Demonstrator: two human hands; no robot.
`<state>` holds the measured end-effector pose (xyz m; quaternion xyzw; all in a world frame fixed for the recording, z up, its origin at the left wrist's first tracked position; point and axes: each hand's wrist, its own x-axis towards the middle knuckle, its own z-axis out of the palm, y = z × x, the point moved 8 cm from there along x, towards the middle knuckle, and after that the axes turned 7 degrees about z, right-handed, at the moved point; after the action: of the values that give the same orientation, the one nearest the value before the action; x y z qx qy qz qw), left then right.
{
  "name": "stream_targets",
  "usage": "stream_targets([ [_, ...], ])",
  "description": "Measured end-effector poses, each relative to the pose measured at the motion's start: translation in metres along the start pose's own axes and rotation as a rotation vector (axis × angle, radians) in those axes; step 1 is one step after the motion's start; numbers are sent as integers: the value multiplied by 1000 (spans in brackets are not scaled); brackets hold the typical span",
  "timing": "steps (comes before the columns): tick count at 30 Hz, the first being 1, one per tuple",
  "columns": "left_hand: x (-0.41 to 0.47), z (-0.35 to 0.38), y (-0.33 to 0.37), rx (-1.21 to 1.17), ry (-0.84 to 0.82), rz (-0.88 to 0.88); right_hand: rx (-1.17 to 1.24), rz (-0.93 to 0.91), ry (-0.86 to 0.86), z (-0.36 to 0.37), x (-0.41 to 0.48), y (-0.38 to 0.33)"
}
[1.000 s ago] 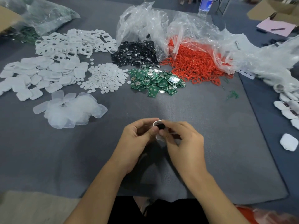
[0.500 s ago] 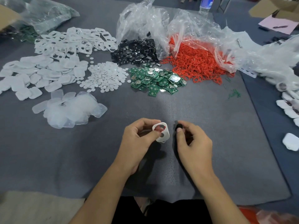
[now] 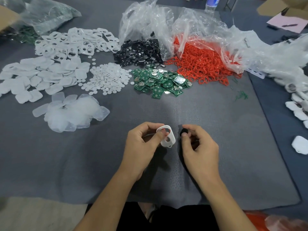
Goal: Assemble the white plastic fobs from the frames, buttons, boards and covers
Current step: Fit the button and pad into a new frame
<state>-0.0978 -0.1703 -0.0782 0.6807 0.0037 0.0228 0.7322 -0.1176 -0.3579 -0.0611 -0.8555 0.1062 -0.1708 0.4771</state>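
My left hand point(image 3: 143, 147) pinches a white plastic frame point(image 3: 167, 137) with two holes, held upright above the grey mat; red shows through its upper hole. My right hand point(image 3: 198, 147) is a short gap to the right and pinches a small black round button point(image 3: 183, 131) between thumb and forefinger. Behind lie heaps of parts: white frames point(image 3: 75, 41), white covers point(image 3: 41, 75), small white discs point(image 3: 106, 79), clear covers point(image 3: 71, 110), black buttons point(image 3: 138, 52), green boards point(image 3: 160, 82) and red rings point(image 3: 203, 67).
The grey mat point(image 3: 216, 155) covers the table. Crumpled clear plastic bags point(image 3: 166, 19) sit behind the black and red heaps. Assembled white fobs point(image 3: 300, 144) line the right edge. A cardboard box point(image 3: 283, 7) and a bottle point(image 3: 211, 2) stand at the far right.
One second ago both hands were together on the frame. They have parted: the left keeps the frame, the right has drawn away to the right with the black button.
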Motion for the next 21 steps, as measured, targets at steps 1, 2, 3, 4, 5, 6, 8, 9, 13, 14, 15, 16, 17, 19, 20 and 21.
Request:
stream_targets([
  [1, 0, 0, 0, 26, -7, 7, -2, -1, 0, 0, 0, 0],
  [2, 0, 1, 0, 51, -14, 13, -4, -4, -1, 0, 0, 0],
  [3, 0, 1, -1, 71, -18, 19, -7, -5, -3, 0, 0, 1],
  [4, 0, 1, 0, 85, -19, 26, -7, -5, -7, 1, 0, 1],
  [5, 1, 2, 0, 94, -23, 32, -5, -4, -12, 1, 0, 1],
  [6, 0, 3, 0, 97, -30, 37, -2, -3, -16, 1, 0, 1],
  [8, 0, 4, 1, 99, -46, 46, 4, -1, -17, 1, 0, 1],
  [9, 0, 4, 1, 104, -46, 52, 6, -1, -15, 1, 0, 0],
  [13, 0, 4, 2, 100, -2, 63, 29, 12, -14, 0, 0, 0],
  [14, 0, 5, 2, 106, 6, 63, 43, 19, -14, 0, 0, 0],
  [15, 0, 5, 2, 116, 12, 64, 59, 26, -13, 0, 0, -1],
  [16, 0, 5, 1, 128, 14, 65, 73, 31, -11, 0, 0, -1],
  [17, 0, 5, 1, 138, 13, 68, 81, 35, -9, 0, 0, -1],
  [19, 0, 5, 0, 155, 6, 77, 75, 34, -4, -1, 0, -1],
  [20, 0, 5, 0, 157, 4, 80, 67, 32, -1, -1, 0, -1],
  [21, 0, 5, 0, 156, 4, 80, 59, 31, -1, -1, 0, -1],
])
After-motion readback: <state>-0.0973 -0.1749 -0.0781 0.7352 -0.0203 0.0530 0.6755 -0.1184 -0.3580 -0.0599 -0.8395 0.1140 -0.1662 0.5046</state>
